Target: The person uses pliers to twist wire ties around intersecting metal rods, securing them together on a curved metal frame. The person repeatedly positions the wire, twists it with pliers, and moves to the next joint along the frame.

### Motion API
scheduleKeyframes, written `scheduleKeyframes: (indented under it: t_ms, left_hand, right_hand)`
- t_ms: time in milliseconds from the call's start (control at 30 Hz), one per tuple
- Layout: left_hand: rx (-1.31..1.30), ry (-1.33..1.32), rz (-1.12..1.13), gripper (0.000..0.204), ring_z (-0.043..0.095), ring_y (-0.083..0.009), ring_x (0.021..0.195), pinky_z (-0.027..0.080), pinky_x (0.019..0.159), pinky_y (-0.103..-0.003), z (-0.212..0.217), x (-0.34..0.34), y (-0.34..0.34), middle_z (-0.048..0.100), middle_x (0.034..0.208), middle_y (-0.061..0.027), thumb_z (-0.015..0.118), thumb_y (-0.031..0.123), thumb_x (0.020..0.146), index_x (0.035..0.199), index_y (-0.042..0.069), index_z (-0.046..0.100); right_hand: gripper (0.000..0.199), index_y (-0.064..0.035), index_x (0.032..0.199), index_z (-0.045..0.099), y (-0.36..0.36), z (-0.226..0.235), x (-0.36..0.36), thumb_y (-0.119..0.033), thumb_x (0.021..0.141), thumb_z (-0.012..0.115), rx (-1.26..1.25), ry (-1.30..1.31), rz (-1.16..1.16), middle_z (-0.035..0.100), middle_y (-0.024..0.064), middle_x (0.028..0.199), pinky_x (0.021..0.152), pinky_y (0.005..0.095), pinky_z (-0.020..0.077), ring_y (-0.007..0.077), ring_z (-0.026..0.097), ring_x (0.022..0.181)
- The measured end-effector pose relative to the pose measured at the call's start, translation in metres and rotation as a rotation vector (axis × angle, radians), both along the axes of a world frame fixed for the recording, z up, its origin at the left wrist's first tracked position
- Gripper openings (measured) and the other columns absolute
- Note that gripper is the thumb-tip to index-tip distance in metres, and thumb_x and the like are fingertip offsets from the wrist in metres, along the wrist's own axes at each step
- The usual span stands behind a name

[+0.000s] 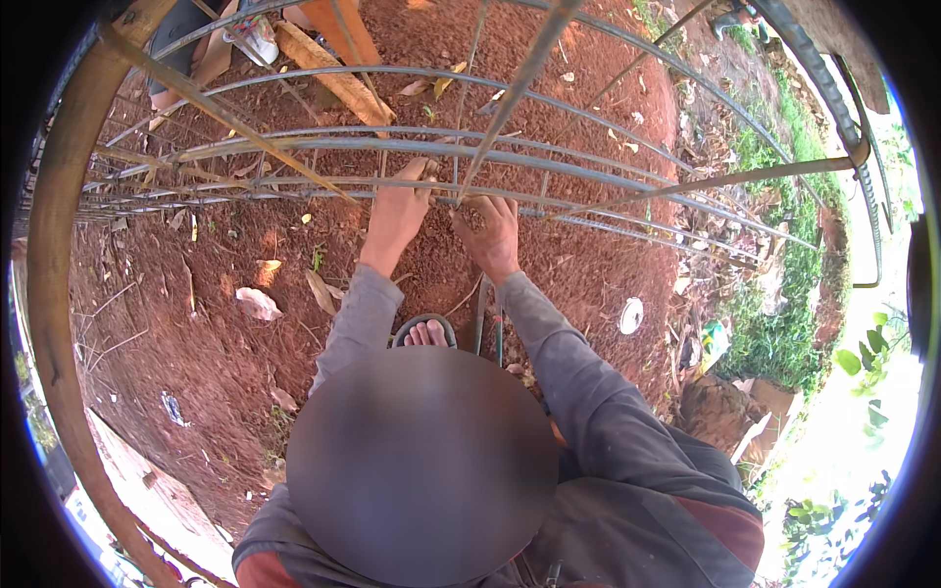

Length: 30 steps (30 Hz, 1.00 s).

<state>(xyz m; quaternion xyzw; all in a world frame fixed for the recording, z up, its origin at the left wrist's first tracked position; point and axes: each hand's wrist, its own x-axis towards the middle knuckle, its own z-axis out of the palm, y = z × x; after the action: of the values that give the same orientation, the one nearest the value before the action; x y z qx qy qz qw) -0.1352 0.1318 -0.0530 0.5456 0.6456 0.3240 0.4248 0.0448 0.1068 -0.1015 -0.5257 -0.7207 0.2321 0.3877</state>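
A cage of steel rebar [549, 165] with long bars and cross hoops spans the view in front of me. My left hand [397, 211] reaches up to the near bars, its fingers curled round a bar. Just to its right, my right hand [490, 233] is closed at a bar beside a crossing hoop [505, 108], thumb and fingers bent together. Any thin wire between the fingers is too small to make out. Below the hands, two slim tool handles [480, 318] show near my sandalled foot [426, 331].
A curved wooden pole [64, 216] stands at the left. Orange-brown timber [338, 78] lies beyond the cage, near another person's shoe [257, 41]. Thick ribbed bars [809, 69] jut in at the upper right. Dry leaves [258, 304] and a white disc [631, 316] lie on the red soil.
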Motion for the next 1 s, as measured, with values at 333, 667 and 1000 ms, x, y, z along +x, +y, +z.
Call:
scheduleKeyframes:
  t_ms: [333, 667, 1000]
  left_hand:
    - [0.031, 0.367, -0.324, 0.030, 0.065, -0.0367, 0.095, 0.050, 0.083, -0.048, -0.028, -0.001, 0.061, 0.067, 0.098, -0.0158, 0.073, 0.015, 0.077, 0.106, 0.007, 0.069]
    - [0.216, 0.349, -0.032, 0.022, 0.066, -0.0404, 0.088, 0.052, 0.081, -0.047, 0.024, 0.007, 0.005, 0.069, 0.093, -0.0201, 0.063, 0.016, 0.090, 0.108, 0.005, 0.069]
    - [-0.123, -1.108, 0.494, 0.033, 0.068, -0.0228, 0.088, 0.057, 0.080, -0.036, -0.075, 0.020, -0.046, 0.067, 0.108, -0.0111, 0.047, -0.006, 0.094, 0.123, 0.002, 0.061]
  right_hand:
    - [0.031, -0.0092, 0.094, 0.063, 0.003, 0.001, -0.016, -0.022, 0.073, 0.082, 0.017, -0.118, -0.114, 0.060, 0.0083, 0.096, 0.097, 0.0481, 0.0367, 0.0305, 0.058, 0.099]
    - [0.027, -0.0102, 0.093, 0.066, 0.006, 0.005, -0.020, -0.023, 0.074, 0.079, -0.069, -0.119, -0.207, 0.059, 0.0072, 0.093, 0.097, 0.0475, 0.0360, 0.0300, 0.059, 0.098]
    - [0.021, -0.0118, 0.095, 0.075, 0.008, 0.003, -0.022, -0.023, 0.077, 0.077, -0.006, -0.211, -0.084, 0.056, 0.0069, 0.096, 0.097, 0.0488, 0.0342, 0.0284, 0.057, 0.098]
